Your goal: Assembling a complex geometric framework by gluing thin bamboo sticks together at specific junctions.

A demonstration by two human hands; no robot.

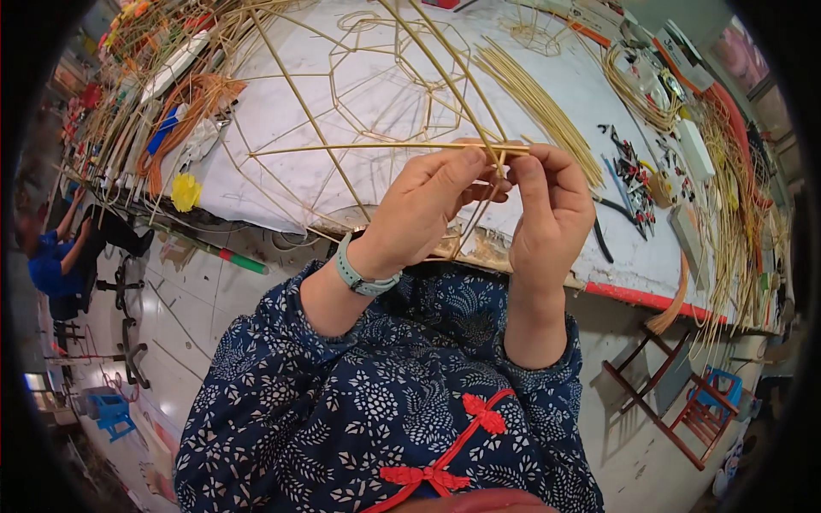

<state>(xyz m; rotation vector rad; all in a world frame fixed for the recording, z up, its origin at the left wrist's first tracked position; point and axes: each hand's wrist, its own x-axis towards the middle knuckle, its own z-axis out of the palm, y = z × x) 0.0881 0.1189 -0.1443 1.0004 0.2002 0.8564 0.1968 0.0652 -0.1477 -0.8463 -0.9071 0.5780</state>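
My left hand (419, 205) and my right hand (552, 205) meet over the table's near edge, fingers closed around a joint of thin sticks. A long yellowish bamboo stick (359, 147) runs leftward from the fingertips, nearly level. It crosses other sticks of an open stick frame (295, 90), whose long struts rise away from me and spread to the left. My left thumb presses on the level stick, and my right thumb and fingers pinch its right end at the joint. The fingers partly hide how the sticks are joined there.
Behind the hands lies a many-sided stick framework (398, 68) on the white-covered table (282, 154). Loose bamboo sticks (543, 103) lie to its right, then pliers and small tools (633, 175). Orange fibre bundles (201, 98) and a yellow piece (186, 192) sit left. A wooden chair (658, 393) stands lower right.
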